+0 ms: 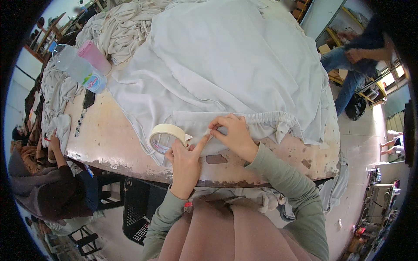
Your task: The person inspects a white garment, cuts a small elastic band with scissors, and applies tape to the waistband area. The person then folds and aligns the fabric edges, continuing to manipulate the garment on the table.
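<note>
A pale grey garment (230, 56) with a gathered elastic waistband (274, 117) lies spread over the worktable. At its near edge stands a roll of cream masking tape (167, 128), a short tape end sticking out on its right. My left hand (185, 163) grips the roll with thumb and lower fingers, its index finger stretched toward the right. My right hand (235, 135) rests over the garment's near edge, just below the waistband. Its thumb and index finger are pinched together and meet my left index fingertip. Whatever they pinch is too small to make out.
A clear water bottle (76, 65), a pink tumbler (94, 57) and a black phone (89, 99) with a beaded strap are at the left. Heaped grey cloth (122, 28) lies behind. One person (52, 182) sits at the left; another (357, 61) is at the right. A black crate (141, 209) stands below the table.
</note>
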Motion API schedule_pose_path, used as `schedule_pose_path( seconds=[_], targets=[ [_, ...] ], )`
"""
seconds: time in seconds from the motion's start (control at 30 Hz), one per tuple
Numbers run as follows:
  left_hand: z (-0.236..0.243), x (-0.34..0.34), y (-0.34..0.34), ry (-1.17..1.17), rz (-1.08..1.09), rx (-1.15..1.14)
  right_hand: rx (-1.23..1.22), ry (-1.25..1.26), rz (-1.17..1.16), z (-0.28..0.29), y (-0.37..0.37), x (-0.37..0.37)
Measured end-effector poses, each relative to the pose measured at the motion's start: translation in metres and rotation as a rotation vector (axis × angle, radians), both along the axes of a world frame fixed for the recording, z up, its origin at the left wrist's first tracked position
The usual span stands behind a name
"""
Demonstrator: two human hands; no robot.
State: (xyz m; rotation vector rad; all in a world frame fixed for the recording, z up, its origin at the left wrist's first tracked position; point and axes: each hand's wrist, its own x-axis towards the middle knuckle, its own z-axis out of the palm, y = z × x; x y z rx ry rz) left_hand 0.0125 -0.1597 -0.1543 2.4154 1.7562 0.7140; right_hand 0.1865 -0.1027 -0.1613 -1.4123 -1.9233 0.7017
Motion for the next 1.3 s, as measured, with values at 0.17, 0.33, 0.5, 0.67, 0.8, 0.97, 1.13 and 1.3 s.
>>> schedule_pose_path(
  seconds=[0.17,0.33,0.5,0.67,0.8,0.97,1.13,1.3],
  targets=[
    [-0.018,-0.003,0.001,0.127,-0.020,0.057,0.284,-0.180,-0.068,-0.014,-0.005,-0.005],
    [-0.018,-0.006,-0.001,0.119,-0.054,0.062,0.157,-0.141,-0.232,-0.015,0.002,-0.009],
    [-0.009,-0.014,0.000,0.010,-0.133,-0.012,0.228,-0.158,-0.193,-0.006,-0.002,-0.010],
    [0.010,-0.019,-0.015,-0.339,-0.055,-0.172,0.472,0.159,0.198,0.008,-0.028,-0.017],
    [0.022,-0.028,-0.022,-0.142,-0.347,0.033,0.771,0.032,0.220,0.024,-0.042,-0.011],
    [0.018,-0.022,-0.024,-0.646,-0.214,-0.065,0.793,-0.199,0.203,0.036,-0.076,0.002],
    [0.021,-0.010,-0.025,-0.483,-0.294,-0.194,0.756,-0.077,0.088,0.029,-0.086,0.009],
    [0.022,0.016,-0.034,-0.502,-0.333,-0.097,0.106,0.173,-0.197,0.041,-0.057,0.031]
  ],
)
